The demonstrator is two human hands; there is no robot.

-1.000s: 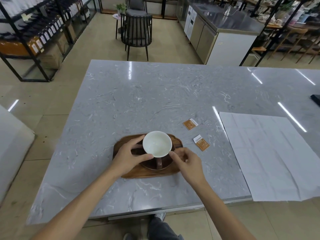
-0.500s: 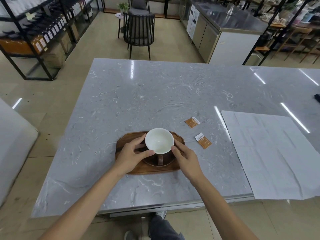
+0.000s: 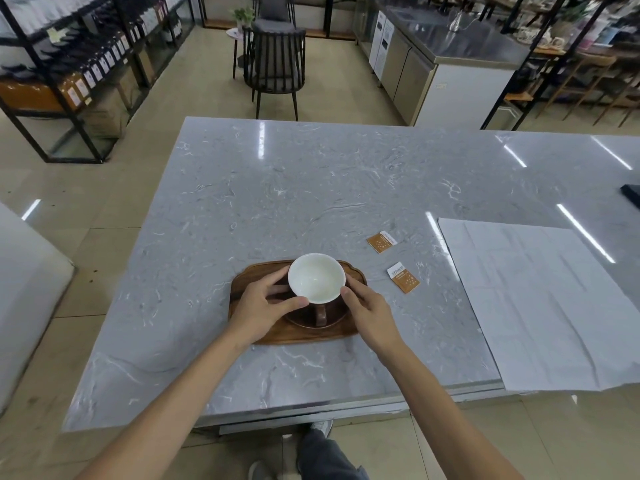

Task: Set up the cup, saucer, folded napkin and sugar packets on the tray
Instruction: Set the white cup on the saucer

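Note:
A cup, white inside and brown outside, stands on a dark brown saucer on the wooden tray; its handle points toward me. My left hand grips the cup's left side with thumb and fingers on the rim. My right hand touches the cup's right side with its fingertips. Two orange sugar packets lie on the marble to the right of the tray, one nearer and one farther. A large white unfolded napkin lies flat at the right.
The grey marble table reaches far beyond the tray. A dark object sits at its far right edge. A black chair, shelving and a steel counter stand on the floor past the table.
The view has shifted slightly. Both hands have stayed at the cup on the saucer, the right fingers closing in on its right side.

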